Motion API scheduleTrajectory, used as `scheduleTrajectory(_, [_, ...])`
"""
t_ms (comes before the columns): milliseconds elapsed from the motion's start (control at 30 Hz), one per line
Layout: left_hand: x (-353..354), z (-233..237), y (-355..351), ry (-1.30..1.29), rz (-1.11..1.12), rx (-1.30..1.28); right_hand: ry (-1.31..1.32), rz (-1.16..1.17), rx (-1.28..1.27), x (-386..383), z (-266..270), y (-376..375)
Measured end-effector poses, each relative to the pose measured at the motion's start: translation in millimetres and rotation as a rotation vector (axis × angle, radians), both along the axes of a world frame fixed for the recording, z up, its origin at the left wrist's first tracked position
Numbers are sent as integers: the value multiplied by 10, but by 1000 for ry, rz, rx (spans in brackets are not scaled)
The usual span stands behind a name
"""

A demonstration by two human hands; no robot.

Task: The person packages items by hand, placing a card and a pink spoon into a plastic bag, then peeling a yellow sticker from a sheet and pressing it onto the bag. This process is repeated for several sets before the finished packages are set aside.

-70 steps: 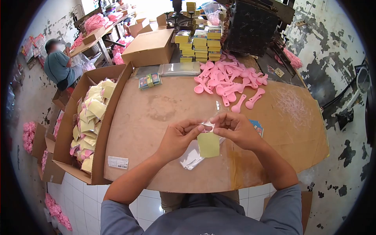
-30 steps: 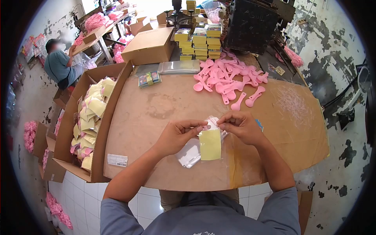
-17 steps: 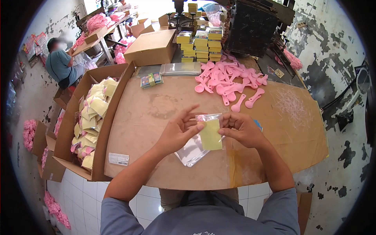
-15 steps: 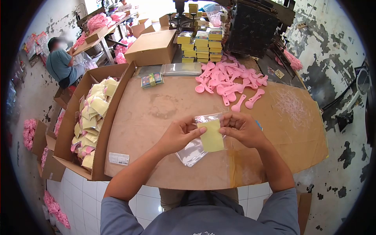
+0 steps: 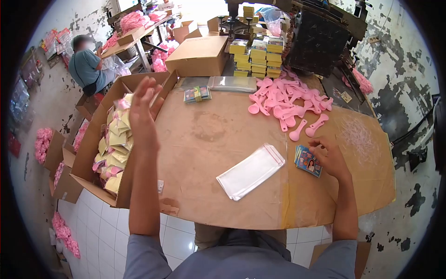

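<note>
My left hand [image 5: 146,107] is raised over the inner side of the long cardboard box [image 5: 100,197], fingers stretched out and apart. Yellow-backed clear packets [image 5: 118,139] with pink pieces fill this box, and a blurred packet lies just left of the hand. My right hand [image 5: 329,157] is at a small fanned stack of blue picture cards [image 5: 307,162], its fingers loosely bent and apart at the upper right edge. A stack of clear plastic sleeves [image 5: 251,172] lies slanted on the cardboard-covered table [image 5: 200,153] between my arms.
Pink plastic spoons [image 5: 290,102] are heaped at the back right. Behind them rise stacks of cards [image 5: 258,56] beside a black machine [image 5: 316,39]. A banded card bundle [image 5: 197,94] and a closed carton [image 5: 197,56] stand further left. Another person [image 5: 86,67] sits at the far left.
The yellow-backed packet has left the space between my hands. My left hand has moved up and left to the box; my right hand has moved right to the cards. The view has shifted.
</note>
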State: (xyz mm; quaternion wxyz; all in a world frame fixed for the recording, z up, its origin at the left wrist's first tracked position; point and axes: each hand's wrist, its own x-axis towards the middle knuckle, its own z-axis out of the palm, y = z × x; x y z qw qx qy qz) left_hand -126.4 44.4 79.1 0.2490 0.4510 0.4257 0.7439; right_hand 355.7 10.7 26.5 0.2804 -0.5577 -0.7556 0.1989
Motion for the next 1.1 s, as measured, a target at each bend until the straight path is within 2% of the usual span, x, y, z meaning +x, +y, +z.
scheduleTrajectory(33, [-212,112,78,246,60,15,17,19,3,22,-75,11])
scheduleTrajectory(100, [-487,497,239,474,230,-125,49,72,5,26,-209,60])
scheduleTrajectory(133, [-755,521,484,630,296,-9,54,72,11,-10,-221,66])
scheduleTrajectory(167, [-1164,431,839,733,288,-55,58,69,18,-45,-214,50])
scheduleTrajectory(233, [-1585,236,1288,867,211,-469,49,70,21,-89,-203,29])
scheduleTrajectory(267, [-1744,53,1438,993,168,-516,34,75,14,-101,-202,16])
scheduleTrajectory(300, [-2210,-435,1850,1254,246,-474,19,77,5,-114,-213,-6])
scheduleTrajectory(367, [-2394,-914,1938,1580,368,-765,10,86,49,-149,-253,-39])
scheduleTrajectory(400, [-1986,-659,1584,1641,329,-962,2,88,72,-146,-257,-36])
scheduleTrajectory(433, [-2769,-1271,1950,1619,174,-765,-5,94,76,-132,-251,-29])
scheduleTrajectory(467, [-2574,-1103,1672,1516,99,-866,-11,100,76,-120,-246,-27])
scheduleTrajectory(567, [-2468,-842,1088,1508,96,-952,-12,97,41,-116,-226,-19])
scheduleTrajectory(733, [-2776,-1074,97,1530,113,-968,-69,76,38,-175,-181,-79])
scheduleTrajectory(833, [-2806,-1202,-302,1587,141,-1081,-88,60,15,-207,-173,-104])
scheduleTrajectory(967, [-2736,-1158,-464,1552,73,-1168,-73,65,10,-209,-165,-91])
scheduleTrajectory(1100, [-2850,-1404,-215,1555,149,-1109,-45,52,-3,-229,-189,-86])
